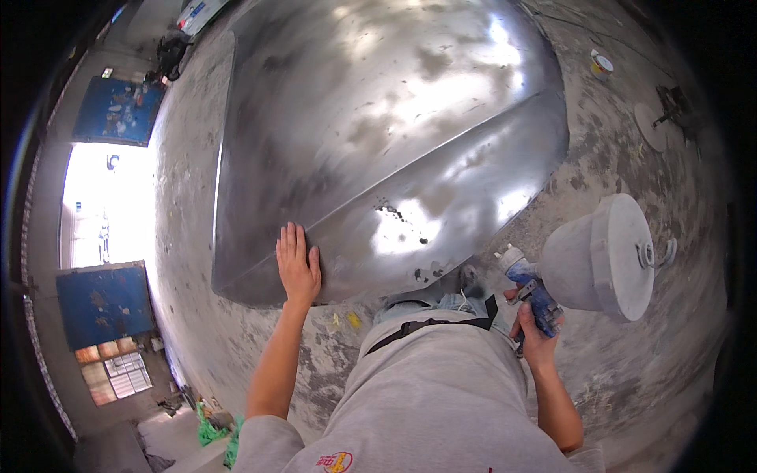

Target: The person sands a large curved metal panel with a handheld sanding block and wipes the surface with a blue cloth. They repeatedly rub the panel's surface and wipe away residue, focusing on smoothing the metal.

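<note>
My left hand [297, 266] lies flat on a large, glossy dark-grey panel [300, 134]. Its fingers are stretched forward over the near left part, across a long crease, and it holds nothing. At my right side, my right hand [536, 331] is wrapped around the grip of a blue spray gun [538, 298]. The gun's pale nozzle points away from me and to the left, toward the panel's near edge. A big grey cup [583, 256] with a round lid and a hook sits on the gun. Dark specks and cloudy patches mark the panel's surface.
Blotchy grey concrete floor [631, 355] surrounds the panel. A small tub [602, 66] stands at the far right, near a round disc [650, 128]. On the left, a bright doorway [102, 206] opens between blue doors [106, 306]. Green bags [209, 430] lie at the lower left.
</note>
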Action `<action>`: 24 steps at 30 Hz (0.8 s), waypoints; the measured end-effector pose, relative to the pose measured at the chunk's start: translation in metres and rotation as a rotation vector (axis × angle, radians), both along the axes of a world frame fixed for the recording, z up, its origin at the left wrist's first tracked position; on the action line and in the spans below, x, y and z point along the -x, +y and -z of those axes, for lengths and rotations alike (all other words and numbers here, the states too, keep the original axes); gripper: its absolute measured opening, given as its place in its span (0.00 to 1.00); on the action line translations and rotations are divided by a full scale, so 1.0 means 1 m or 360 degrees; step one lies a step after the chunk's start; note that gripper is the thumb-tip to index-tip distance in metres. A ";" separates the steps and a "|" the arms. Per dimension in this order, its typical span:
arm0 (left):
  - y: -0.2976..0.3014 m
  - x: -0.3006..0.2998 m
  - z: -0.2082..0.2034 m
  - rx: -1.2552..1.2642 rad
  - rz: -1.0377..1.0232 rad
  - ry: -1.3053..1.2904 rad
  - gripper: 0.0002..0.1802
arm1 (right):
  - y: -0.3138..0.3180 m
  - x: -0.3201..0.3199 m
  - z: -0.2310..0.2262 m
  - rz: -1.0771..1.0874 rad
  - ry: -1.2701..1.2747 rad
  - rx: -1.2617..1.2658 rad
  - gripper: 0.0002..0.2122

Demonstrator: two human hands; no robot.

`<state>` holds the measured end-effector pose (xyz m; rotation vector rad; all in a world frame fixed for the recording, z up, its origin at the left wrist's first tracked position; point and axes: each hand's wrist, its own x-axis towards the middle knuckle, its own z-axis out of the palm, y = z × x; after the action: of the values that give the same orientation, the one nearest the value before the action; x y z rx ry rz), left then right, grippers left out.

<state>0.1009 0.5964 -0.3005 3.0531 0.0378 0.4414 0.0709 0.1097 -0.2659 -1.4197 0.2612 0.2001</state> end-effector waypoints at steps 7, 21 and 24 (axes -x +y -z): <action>-0.024 -0.080 0.008 0.0320 -0.0160 -0.0207 0.40 | 0.025 -0.014 -0.009 -0.0184 0.0049 0.0109 0.17; -0.019 -0.111 -0.030 0.0637 0.0139 0.0243 0.53 | 0.115 -0.015 -0.033 -0.0389 0.0331 0.0290 0.35; -0.039 -0.130 -0.029 0.0647 0.0108 0.0212 0.56 | 0.128 -0.017 -0.038 -0.0387 0.0476 0.0396 0.37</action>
<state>0.2305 0.5572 -0.2714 2.6677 0.0258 0.1952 0.0881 0.2378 -0.2280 -1.6676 0.3680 0.5991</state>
